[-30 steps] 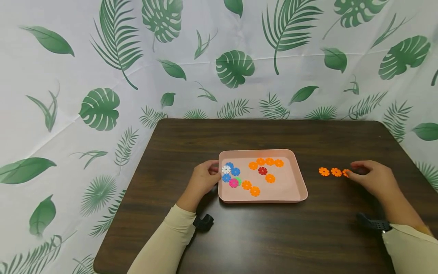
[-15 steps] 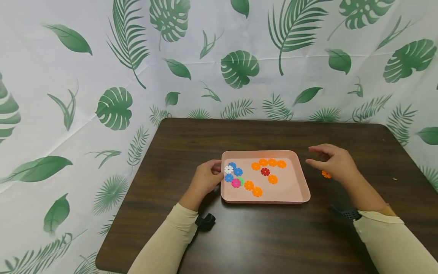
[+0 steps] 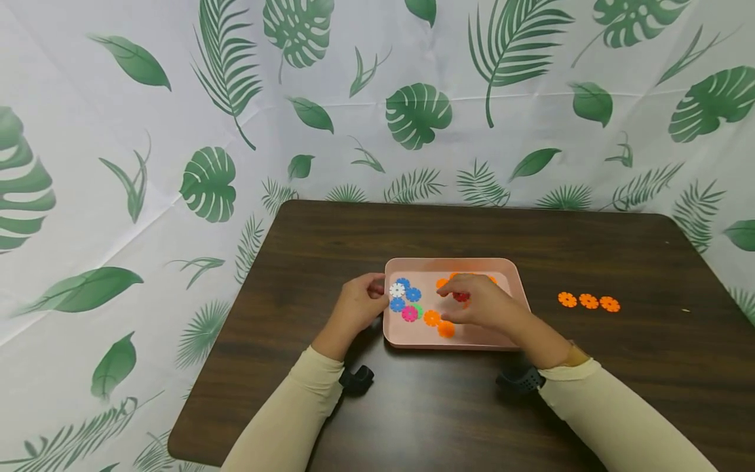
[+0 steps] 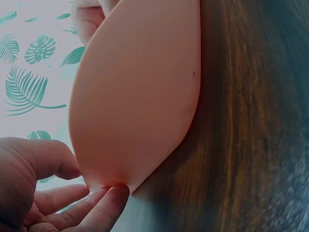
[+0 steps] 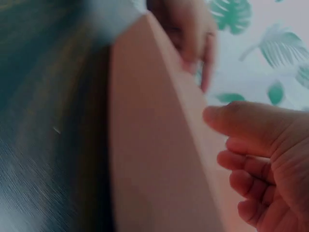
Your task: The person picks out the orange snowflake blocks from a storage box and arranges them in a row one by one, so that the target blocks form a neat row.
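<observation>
My left hand (image 3: 356, 305) grips the left edge of a pink tray (image 3: 407, 336), with fingertips at its wall in the left wrist view. My right hand (image 3: 483, 303) hovers over the tray's middle, thumb and fingers apart and nothing seen between them. Beneath it, a red flower-shaped disc (image 3: 461, 297) and some orange discs are partly hidden. At the tray's left lie a white disc (image 3: 397, 290), several blue discs (image 3: 413, 295), a pink disc (image 3: 409, 313) and a green disc (image 3: 419, 310) partly covered. Nearby is an orange disc (image 3: 432, 318).
Three orange discs (image 3: 588, 301) lie in a row on the dark wooden table (image 3: 330, 239), right of the tray. A leaf-patterned cloth (image 3: 348, 52) hangs behind the table.
My right hand has left the third disc of the orange row and moved left until it is over the tray. The left hand has stayed at the tray's edge.
</observation>
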`<state>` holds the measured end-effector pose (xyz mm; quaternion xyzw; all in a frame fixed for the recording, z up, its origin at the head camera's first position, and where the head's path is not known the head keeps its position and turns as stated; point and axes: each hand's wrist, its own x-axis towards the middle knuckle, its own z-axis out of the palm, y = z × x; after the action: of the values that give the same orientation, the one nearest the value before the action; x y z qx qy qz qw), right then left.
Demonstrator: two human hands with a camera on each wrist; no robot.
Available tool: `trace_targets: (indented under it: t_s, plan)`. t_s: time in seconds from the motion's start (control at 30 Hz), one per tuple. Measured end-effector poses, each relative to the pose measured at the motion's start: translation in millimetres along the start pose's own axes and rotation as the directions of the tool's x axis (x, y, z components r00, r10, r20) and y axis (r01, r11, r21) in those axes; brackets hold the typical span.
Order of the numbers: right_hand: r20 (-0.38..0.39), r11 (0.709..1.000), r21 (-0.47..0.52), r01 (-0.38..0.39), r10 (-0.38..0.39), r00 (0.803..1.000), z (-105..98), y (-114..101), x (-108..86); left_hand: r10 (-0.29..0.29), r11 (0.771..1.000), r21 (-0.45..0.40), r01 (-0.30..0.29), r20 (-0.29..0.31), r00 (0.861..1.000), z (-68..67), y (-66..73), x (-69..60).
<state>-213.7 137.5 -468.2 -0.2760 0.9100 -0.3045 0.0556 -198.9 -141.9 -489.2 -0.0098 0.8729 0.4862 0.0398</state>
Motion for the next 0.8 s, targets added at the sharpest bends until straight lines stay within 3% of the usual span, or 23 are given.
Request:
trace_targets:
  t_s: [0.1,0.3,0.8]
  plan:
    - [0.051,0.999,-0.030,0.016,-0.014,0.999,12,-7,4.8,0.006,1.000,0.001,-0.006,0.000,1.000,0.3,-0.5,0.5]
    - [0.084,0.996,-0.086,0.029,-0.021,0.996,25,-8,9.2,0.025,1.000,0.002,-0.025,-0.001,1.000,0.4,-1.5,1.2]
    - [0.140,0.981,-0.191,0.028,-0.001,0.990,29,-19,14.7,0.024,1.000,0.004,-0.024,0.004,1.000,-1.3,-0.4,2.8]
